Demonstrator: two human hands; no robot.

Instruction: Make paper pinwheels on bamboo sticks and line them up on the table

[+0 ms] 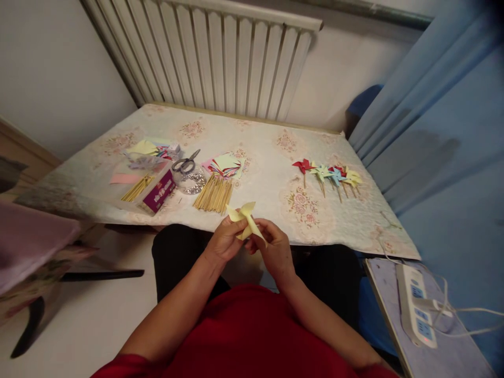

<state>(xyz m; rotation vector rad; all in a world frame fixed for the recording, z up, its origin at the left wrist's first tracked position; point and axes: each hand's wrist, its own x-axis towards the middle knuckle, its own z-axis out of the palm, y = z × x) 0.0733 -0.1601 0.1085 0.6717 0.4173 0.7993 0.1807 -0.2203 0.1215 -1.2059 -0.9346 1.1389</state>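
Note:
A yellow paper pinwheel (247, 211) with folded blades is held up just over the near edge of the table. My left hand (227, 237) pinches its left side between thumb and fingers. On the lower right blade, my right hand (273, 245) has its fingers closed. Whether a pin or stick is behind the paper, I cannot tell. Just beyond my hands lies a pile of short wooden sticks (213, 194). Behind it is a stack of coloured paper squares (226, 165), and to its left a round clear container of shiny pins (191, 182).
Grey scissors (186, 164) lie behind the pins. A clear box (155, 197) with a purple label holds more sticks. Several finished pinwheels (328, 175) rest on the right of the flowered tablecloth (260, 142). A power strip (416, 304) with cables sits at lower right.

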